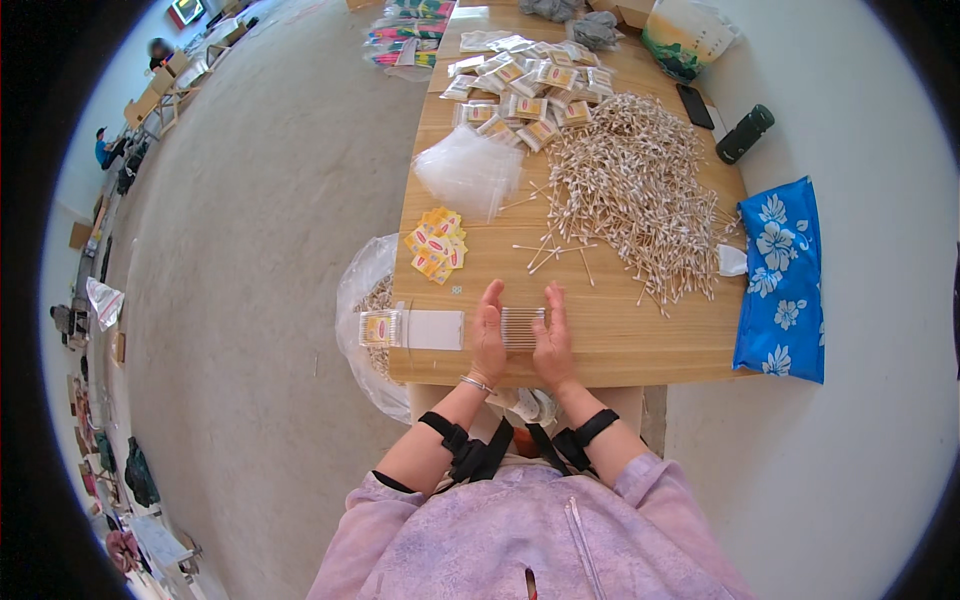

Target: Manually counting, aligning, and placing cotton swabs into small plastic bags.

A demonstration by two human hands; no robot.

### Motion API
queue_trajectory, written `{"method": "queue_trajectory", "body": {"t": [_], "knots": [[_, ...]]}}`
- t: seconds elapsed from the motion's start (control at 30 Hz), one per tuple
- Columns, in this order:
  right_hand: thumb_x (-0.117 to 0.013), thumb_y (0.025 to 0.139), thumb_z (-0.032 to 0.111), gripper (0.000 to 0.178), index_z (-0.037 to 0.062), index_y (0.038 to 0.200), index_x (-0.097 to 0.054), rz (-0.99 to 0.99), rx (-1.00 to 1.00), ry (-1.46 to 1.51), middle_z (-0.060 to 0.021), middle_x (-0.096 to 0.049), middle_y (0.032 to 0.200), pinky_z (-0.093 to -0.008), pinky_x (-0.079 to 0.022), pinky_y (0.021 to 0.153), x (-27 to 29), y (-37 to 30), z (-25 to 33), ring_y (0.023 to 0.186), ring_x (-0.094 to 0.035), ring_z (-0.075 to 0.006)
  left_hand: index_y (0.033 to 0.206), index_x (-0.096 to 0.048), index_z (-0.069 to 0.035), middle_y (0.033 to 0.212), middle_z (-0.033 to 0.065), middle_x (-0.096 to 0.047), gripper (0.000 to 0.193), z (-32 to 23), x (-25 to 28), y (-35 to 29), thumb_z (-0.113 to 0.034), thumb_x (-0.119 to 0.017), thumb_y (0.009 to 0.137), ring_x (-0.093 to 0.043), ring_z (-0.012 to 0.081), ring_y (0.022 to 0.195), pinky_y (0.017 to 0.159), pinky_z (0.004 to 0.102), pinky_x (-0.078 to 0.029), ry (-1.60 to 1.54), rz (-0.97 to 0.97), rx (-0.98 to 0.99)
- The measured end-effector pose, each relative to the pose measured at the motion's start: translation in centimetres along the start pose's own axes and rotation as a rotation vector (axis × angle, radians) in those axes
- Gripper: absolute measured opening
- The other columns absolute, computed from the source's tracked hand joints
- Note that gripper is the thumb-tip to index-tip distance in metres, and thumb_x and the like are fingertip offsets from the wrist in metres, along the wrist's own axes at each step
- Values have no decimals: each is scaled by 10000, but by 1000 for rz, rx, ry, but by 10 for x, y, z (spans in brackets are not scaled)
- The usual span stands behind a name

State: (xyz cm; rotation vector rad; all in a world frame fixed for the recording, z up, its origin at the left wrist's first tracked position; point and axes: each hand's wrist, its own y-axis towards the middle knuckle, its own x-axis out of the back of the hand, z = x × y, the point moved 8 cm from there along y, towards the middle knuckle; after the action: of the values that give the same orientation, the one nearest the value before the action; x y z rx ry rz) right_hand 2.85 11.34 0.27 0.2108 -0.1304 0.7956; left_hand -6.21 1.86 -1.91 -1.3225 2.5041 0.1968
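The heap of loose cotton swabs (pixel 645 190) covers the right part of the wooden desk (pixel 620 345). Toward the person and to the left of that heap, a neat row of swabs (pixel 522 328) lies flat on the desk, its sticks parallel and running crosswise. The left grip (pixel 488 338) stands at the row's left end and the right grip (pixel 552 342) at its right end, palms facing inward, fingers extended rather than clenched; both flank the row, and how firmly they press it I cannot tell.

Left of the heap lie a stack of clear plastic sleeves (pixel 467 170) and, nearer the person, yellow printed cards (pixel 436 245). Farther left and nearer still, a white block (pixel 436 330) sits beside a filled packet (pixel 378 328) at the desk's edge. More filled packets (pixel 530 90) are piled beyond the heap, to its left. Right of the heap are a black phone (pixel 695 106), a dark bottle (pixel 745 134) and a blue floral pack (pixel 780 280).
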Motion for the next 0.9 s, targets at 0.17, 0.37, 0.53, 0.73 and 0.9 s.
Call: {"method": "queue_trajectory", "body": {"t": [0.17, 0.37, 0.53, 0.73, 0.9], "knots": [[-439, 892, 109, 558, -46, 1405, -285, 66, 67, -42, -186, -231, 1510, -385, -114, 1152, -11, 3, 2, 1428, -141, -320, 1423, -296, 14, 1469, 141, -326, 577, 4, -1, 1, -398, -296, 1019, -269, 233, 1385, 1144, 353, -174, 6, 38, 6], [-509, 889, 224, 664, -79, 1411, -233, 115, 228, -605, -233, -206, 1499, -444, -108, 1157, 0, -10, 2, 1420, -121, -367, 1423, -295, 17, 1469, 147, -327, 578, 9, 2, 0, -398, -292, 1020, -271, 235, 1383, 1147, 350, -170, -57, -23, 1], [-554, 842, 472, 867, -88, 1412, -218, 419, 239, -1048, -255, -176, 1498, -465, -87, 1157, -26, -23, 3, 1419, -119, -365, 1415, -305, 27, 1459, 149, -341, 581, 20, 11, 5, -399, -293, 1020, -285, 231, 1373, 1147, 345, -178, 21, -17, -21], [-579, 799, 533, 941, -85, 1413, -224, 397, 237, -1075, -262, -173, 1497, -464, -87, 1157, -27, -24, -2, 1420, -121, -360, 1389, -351, 32, 1436, 140, -381, 512, 21, 13, 5, -326, -340, 1023, -322, 222, 1344, 1123, 344, -224, 54, 12, -45], [-591, 776, 531, 981, -90, 1421, -191, 405, 222, -1013, -269, -147, 1502, -462, -76, 1158, -22, -23, 2, 1423, -99, -367, 1332, -455, -23, 1305, 151, -501, 428, -19, 19, -23, -244, -485, 967, -439, 279, 1241, 1068, 351, -301, 537, 53, -110]]}}
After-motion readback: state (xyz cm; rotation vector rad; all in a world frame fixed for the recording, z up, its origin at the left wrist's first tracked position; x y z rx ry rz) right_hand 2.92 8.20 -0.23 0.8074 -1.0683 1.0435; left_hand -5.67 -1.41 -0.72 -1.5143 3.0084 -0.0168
